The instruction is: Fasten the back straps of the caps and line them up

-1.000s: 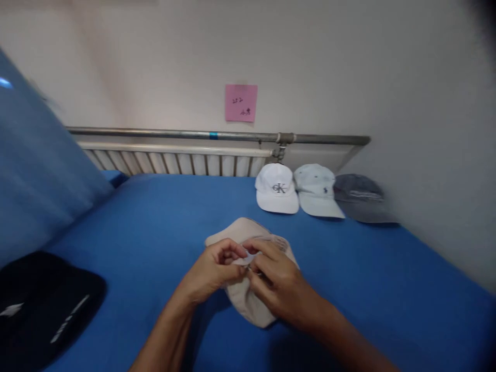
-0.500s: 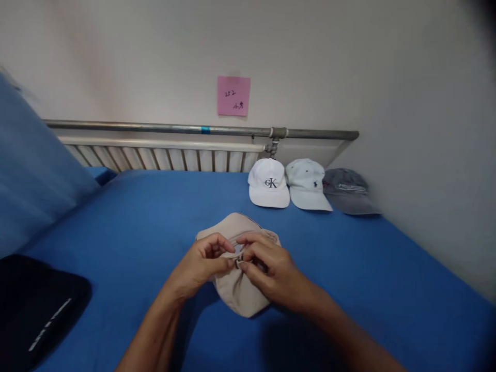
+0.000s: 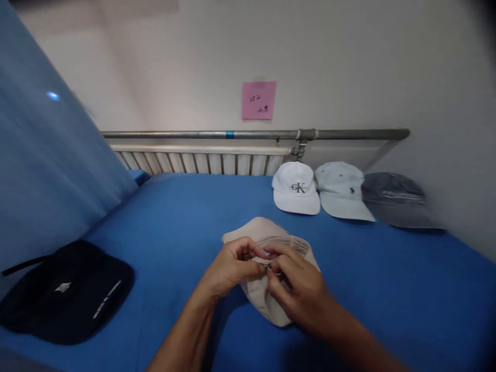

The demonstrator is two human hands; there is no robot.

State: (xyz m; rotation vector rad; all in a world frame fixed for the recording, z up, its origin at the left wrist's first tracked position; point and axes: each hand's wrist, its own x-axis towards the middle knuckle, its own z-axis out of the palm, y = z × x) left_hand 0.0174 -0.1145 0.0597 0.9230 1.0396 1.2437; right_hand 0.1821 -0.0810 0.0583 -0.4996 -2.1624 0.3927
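A beige baseball cap [image 3: 267, 305] lies on the blue sheet in front of me, its inside partly facing up and its brim pointing away. My left hand [image 3: 235, 266] pinches the near edge of the cap between thumb and fingers. Close against it, my right hand [image 3: 298, 281] pinches the same edge, where a small dark or metal piece of the strap shows between the fingertips. The fingers hide most of that piece, so its exact form is unclear.
Along the back right stand a white cap [image 3: 296, 201], a pale mint cap [image 3: 344, 206] and a dark grey cap [image 3: 403, 209]. A black cap [image 3: 77, 289] lies at left by a blue curtain [image 3: 58, 150]. Behind the blue sheet [image 3: 186, 206] run a pipe [image 3: 174, 135] and radiator [image 3: 209, 163].
My view has swung left, so everything appears further right and more of the black cap shows. Both hands keep their pinch on the beige cap, with the fingertips slightly closer together.
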